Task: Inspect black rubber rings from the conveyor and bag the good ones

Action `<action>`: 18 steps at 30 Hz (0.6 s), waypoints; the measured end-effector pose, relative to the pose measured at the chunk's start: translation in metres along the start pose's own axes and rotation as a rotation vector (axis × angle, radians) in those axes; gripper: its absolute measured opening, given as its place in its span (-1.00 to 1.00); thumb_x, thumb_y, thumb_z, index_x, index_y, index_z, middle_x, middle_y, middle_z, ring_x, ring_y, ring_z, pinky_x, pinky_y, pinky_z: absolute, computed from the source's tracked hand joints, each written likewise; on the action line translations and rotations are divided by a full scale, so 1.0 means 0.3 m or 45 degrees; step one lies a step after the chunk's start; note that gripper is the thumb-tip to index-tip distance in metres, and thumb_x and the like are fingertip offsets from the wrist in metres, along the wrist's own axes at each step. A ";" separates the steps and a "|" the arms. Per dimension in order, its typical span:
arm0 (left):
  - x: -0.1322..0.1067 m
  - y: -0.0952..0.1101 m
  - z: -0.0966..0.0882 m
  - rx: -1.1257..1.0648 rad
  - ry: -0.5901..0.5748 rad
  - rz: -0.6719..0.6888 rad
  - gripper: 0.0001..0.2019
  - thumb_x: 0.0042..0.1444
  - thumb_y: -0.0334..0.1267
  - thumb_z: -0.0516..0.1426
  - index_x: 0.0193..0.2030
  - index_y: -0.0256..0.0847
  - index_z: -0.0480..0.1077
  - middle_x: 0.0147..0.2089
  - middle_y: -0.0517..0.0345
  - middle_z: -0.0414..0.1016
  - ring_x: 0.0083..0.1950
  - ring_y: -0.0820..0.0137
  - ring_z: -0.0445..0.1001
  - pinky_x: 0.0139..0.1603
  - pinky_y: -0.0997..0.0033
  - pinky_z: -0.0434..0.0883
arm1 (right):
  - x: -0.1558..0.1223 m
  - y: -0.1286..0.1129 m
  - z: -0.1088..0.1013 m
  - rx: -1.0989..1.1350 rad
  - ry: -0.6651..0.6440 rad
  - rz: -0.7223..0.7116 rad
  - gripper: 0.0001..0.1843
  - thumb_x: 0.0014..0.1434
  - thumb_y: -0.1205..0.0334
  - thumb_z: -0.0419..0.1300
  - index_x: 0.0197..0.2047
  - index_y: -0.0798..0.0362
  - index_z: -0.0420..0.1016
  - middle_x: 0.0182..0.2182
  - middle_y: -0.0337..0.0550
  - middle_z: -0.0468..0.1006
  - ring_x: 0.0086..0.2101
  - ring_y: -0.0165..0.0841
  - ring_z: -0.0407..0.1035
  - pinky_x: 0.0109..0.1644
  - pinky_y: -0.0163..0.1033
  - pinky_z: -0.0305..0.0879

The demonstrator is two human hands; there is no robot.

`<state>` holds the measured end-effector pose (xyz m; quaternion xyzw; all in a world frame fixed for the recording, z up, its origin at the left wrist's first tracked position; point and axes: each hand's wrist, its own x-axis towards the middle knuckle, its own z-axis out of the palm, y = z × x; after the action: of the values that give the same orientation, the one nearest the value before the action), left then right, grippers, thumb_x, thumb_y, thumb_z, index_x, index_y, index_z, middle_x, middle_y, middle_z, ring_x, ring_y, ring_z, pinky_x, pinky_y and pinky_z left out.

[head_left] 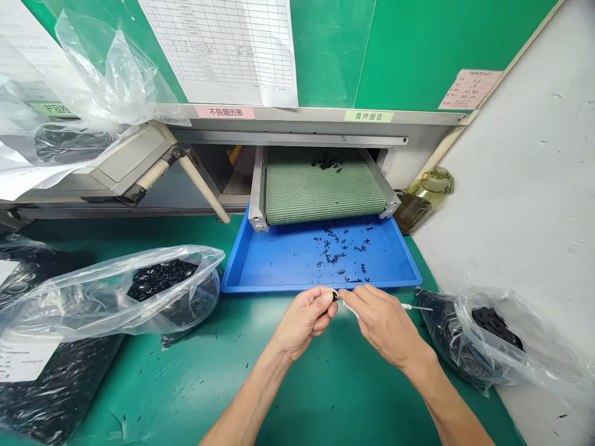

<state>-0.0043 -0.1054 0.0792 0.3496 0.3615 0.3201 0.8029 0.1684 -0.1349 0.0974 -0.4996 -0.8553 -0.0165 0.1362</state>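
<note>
My left hand [307,316] is pinched shut on a small black part [335,297] just in front of the blue tray [260,266]. My right hand [383,319] is closed round a thin white-handled tool [416,307], whose tip meets the part between my fingertips. Both hands hover over the green table [214,378]. Several small black bits [341,248] lie scattered in the tray below the end of a green mesh conveyor belt [320,189], and another small heap of black bits [326,163] rests far back on the belt.
A clear bag of black parts [153,285] lies at left, with a darker bag [51,378] beside it. Another bag of black parts [488,337] sits at right. A yellowish bottle [425,195] stands by the white wall. Paper sheets hang on the green panel.
</note>
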 end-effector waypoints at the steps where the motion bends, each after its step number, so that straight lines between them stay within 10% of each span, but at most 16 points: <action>1: 0.000 0.000 0.000 0.017 0.004 0.005 -0.69 0.07 -0.03 0.15 -0.35 -0.29 0.33 -0.49 0.27 0.22 -0.64 0.69 -0.08 -0.62 0.53 -0.18 | -0.001 0.001 0.001 -0.022 0.008 -0.005 -0.63 0.16 0.55 -0.07 -0.06 0.07 0.38 -0.44 -0.19 0.38 -0.40 -0.35 0.23 -0.34 -0.26 0.14; 9: 0.037 -0.035 0.011 -0.071 0.081 0.134 -0.70 0.06 -0.05 0.17 -0.39 -0.28 0.28 -0.50 0.31 0.20 -0.64 0.70 -0.08 -0.64 0.54 -0.17 | 0.012 -0.074 0.093 0.059 0.095 0.319 -0.65 0.14 0.52 -0.09 -0.08 0.10 0.37 -0.37 -0.13 0.45 -0.42 -0.35 0.32 -0.41 -0.29 0.13; 18: 0.097 -0.064 0.026 -0.322 0.187 0.203 -0.70 0.05 -0.09 0.19 -0.21 -0.30 0.35 -0.49 0.29 0.23 -0.65 0.71 -0.06 -0.67 0.61 -0.18 | 0.037 -0.043 0.178 0.817 0.165 0.728 -0.62 0.12 0.47 -0.12 -0.13 0.06 0.43 -0.38 -0.19 0.54 -0.40 -0.40 0.39 -0.34 -0.36 0.23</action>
<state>0.0223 -0.0962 0.0575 0.2491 0.3470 0.4504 0.7840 0.1405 -0.1230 0.0501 -0.6468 -0.6340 0.2572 0.3371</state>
